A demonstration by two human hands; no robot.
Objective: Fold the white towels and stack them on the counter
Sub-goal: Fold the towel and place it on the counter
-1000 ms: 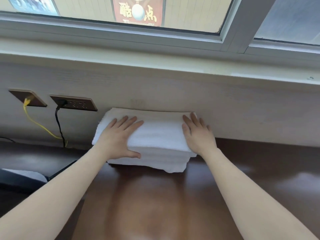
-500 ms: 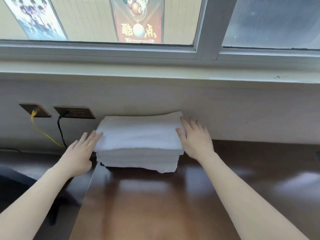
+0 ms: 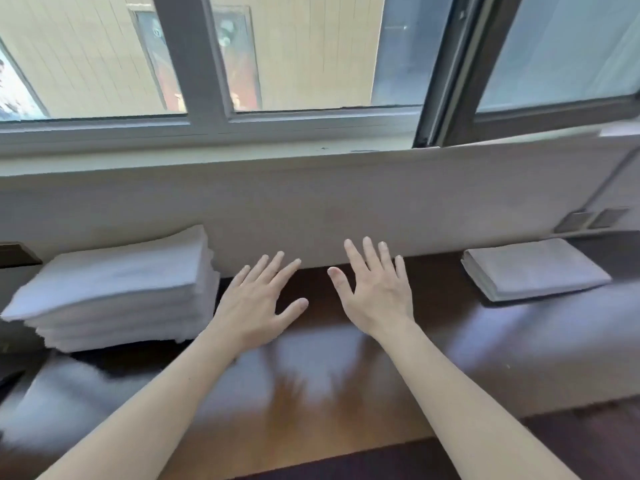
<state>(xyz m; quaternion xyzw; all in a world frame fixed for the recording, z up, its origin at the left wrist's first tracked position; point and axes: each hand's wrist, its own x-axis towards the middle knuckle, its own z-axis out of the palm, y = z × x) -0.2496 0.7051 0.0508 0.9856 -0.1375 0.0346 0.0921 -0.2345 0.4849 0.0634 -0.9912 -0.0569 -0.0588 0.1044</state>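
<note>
A tall stack of folded white towels [image 3: 114, 292] sits at the left of the bench [image 3: 450, 341] against the wall, and a thinner folded pile [image 3: 533, 268] lies well apart at the right. The folding looks largely done: no loose towel is in view, and perhaps only joining the two piles is left. The left hand [image 3: 258, 303] and right hand [image 3: 375, 292] are over the bare wood between the piles, holding nothing, fingers [image 3: 369, 254] straight and spread apart. Wall sockets [image 3: 588, 218] sit behind the right pile, and nothing lies between the hands and either pile.
</note>
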